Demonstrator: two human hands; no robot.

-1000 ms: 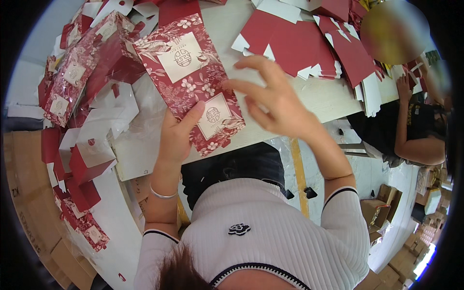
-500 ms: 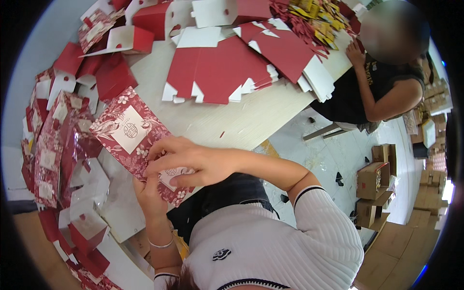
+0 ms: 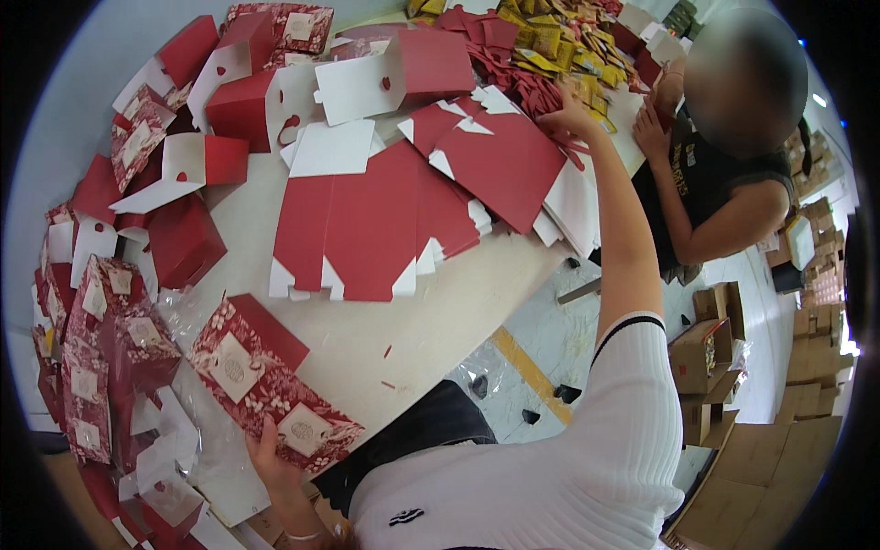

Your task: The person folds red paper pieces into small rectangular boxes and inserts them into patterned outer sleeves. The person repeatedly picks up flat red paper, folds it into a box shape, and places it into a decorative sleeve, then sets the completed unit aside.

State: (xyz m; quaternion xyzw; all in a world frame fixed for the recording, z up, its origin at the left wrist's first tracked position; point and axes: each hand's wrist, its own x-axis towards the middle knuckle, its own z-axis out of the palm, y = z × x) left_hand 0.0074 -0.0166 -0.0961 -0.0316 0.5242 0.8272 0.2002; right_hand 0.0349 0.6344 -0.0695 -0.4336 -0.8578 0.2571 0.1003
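Note:
A red box with a white floral pattern and pale square labels [image 3: 236, 367] is tilted over the near left of the table. My left hand [image 3: 268, 456] grips its lower edge, the thumb on the patterned face. A plain red panel [image 3: 270, 330] shows behind its upper part. My right arm stretches to the far side, where my right hand [image 3: 576, 119] is at a pile of red strips [image 3: 513, 78]. Its thumb and fingers look apart at the pile's edge. No strip can be made out in its grasp.
Flat red and white box blanks [image 3: 367, 225] lie stacked mid-table. Half-folded red boxes [image 3: 188, 240] and wrapped floral boxes [image 3: 110, 357] crowd the left side. Yellow packets [image 3: 559, 46] are heaped at the back. A co-worker [image 3: 724, 202] sits at the right; cartons [image 3: 701, 357] stand on the floor.
My right hand has let go of the floral box and reached far right to the red strips. The box has dropped lower in view, still in my left hand, and the plain red panel now shows.

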